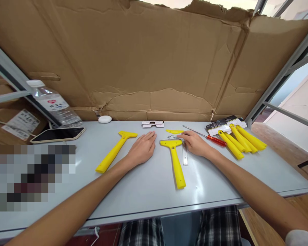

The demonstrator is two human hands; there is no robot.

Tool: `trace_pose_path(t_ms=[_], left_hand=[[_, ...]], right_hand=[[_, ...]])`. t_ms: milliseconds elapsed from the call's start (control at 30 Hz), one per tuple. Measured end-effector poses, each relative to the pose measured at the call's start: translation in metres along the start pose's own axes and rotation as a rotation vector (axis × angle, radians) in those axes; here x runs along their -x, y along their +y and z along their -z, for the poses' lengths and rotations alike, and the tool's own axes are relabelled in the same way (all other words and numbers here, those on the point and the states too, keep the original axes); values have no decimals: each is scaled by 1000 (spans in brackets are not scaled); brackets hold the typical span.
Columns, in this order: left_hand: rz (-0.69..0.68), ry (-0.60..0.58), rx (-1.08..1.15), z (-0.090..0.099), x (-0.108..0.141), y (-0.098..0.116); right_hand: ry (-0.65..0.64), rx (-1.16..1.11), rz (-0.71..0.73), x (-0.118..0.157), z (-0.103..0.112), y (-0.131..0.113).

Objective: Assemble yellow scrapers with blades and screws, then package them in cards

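Note:
My left hand (143,147) lies flat on the table with its fingers stretched out, holding nothing. Left of it rests a yellow scraper handle (113,152). My right hand (193,141) reaches over a small pile of screws (172,137), fingertips at its right edge; whether a screw is between them is too small to tell. Just below the screws lies another yellow scraper (176,164), its wide head pointing away from me. A flat yellow strip (174,131) sits behind the screws. A thin metal strip in clear wrapping (185,157) extends below my right hand. A screwdriver with a red handle (217,140) lies behind that hand.
Several yellow handles (237,145) and black-and-white cards (224,124) are at the right. Folded card (152,124) and a white oval object (105,119) sit by the cardboard wall (154,61). A phone (58,134) and a plastic bottle (55,104) are at the left.

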State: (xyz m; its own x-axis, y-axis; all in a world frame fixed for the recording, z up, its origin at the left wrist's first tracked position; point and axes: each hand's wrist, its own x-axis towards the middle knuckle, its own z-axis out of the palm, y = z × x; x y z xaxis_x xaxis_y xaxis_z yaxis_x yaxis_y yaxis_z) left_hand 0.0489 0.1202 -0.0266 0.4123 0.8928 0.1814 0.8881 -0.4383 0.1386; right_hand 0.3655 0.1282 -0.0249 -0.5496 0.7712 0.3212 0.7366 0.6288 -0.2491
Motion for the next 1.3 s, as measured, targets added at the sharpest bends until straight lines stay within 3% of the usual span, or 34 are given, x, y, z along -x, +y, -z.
trace_pose_path(t_ms=[267, 567, 967, 1300], left_hand=[[-8, 10, -6, 2, -1, 1], [-35, 34, 29, 1, -1, -4], [-27, 22, 34, -2, -1, -6], [-22, -7, 23, 3, -1, -2]], right_hand=[[-96, 91, -10, -10, 3, 0], [38, -9, -13, -6, 12, 21], [-4, 1, -21, -3, 13, 28], [12, -14, -113, -4, 16, 23]])
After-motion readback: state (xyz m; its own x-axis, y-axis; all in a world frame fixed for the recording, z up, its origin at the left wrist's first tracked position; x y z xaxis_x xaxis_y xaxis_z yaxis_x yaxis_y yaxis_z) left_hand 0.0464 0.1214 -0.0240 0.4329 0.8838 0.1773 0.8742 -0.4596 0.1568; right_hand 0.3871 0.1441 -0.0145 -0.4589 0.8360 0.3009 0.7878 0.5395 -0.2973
